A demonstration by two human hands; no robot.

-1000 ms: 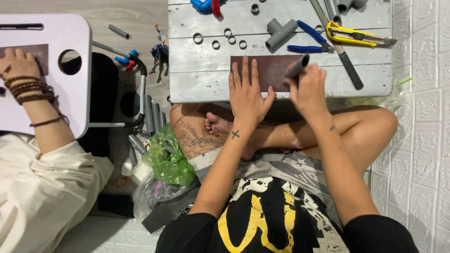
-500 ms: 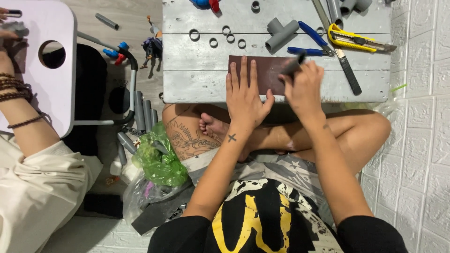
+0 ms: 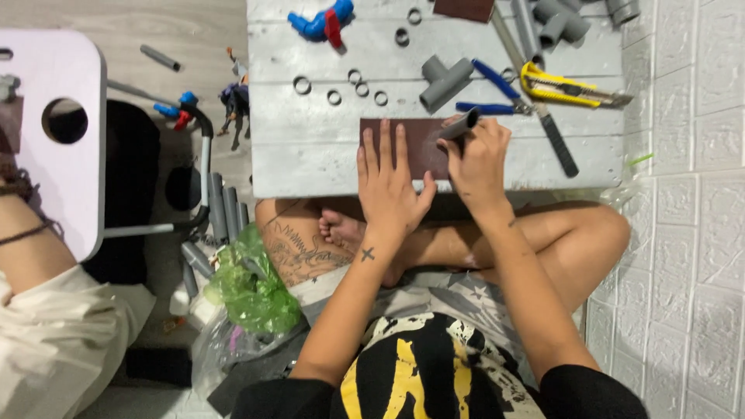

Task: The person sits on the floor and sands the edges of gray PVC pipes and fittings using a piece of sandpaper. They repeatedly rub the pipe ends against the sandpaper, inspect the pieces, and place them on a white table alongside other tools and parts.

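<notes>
The short grey pipe [image 3: 459, 125] lies slanted, its open end toward the surface's [image 3: 310, 155] far right, near the front edge. The right hand [image 3: 479, 161] clasps it in its grip over the brown sandpaper sheet [image 3: 415, 138]; the left hand [image 3: 392, 182] presses flat, fingers spread. Blue pliers [image 3: 497, 97], a yellow knife [image 3: 570, 88] and a grey tee fitting [image 3: 445, 81] lie beyond.

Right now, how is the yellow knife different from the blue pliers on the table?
The yellow knife is thick and one piece, its blade end pointing toward the wall; the blue pliers have two thin handles spread apart in a V. The knife lies farther right than the pliers. Both lie flat on the grey table, untouched by either hand.
</notes>
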